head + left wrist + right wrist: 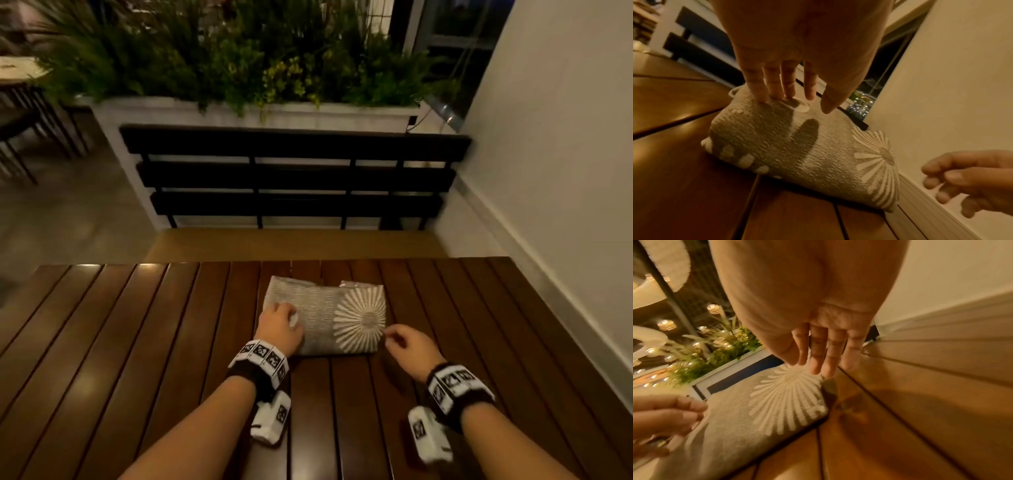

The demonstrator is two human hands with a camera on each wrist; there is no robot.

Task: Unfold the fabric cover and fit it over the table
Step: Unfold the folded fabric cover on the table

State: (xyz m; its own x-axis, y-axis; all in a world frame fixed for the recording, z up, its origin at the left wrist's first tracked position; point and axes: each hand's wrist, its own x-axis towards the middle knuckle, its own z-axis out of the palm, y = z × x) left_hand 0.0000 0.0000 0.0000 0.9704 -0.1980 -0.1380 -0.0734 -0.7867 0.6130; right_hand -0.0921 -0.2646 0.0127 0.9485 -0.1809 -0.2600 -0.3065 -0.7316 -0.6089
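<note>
A folded grey fabric cover (318, 318) with a white sunburst print lies on the dark slatted wooden table (137, 342), near its far edge. My left hand (279, 323) rests on the cover's left part. In the left wrist view its fingertips (764, 97) press on the far fold of the cover (807, 154), with the thumb apart. My right hand (402, 342) hovers at the cover's right edge and holds nothing. In the right wrist view the right hand's fingers (818, 366) hang nearly straight just above the sunburst corner of the cover (777, 402).
A black slatted bench (294, 178) stands just beyond the table. Behind it is a white planter (205, 113) full of green plants. A pale wall (565, 137) runs close along the table's right side. Another table with chairs (20, 89) is at the far left.
</note>
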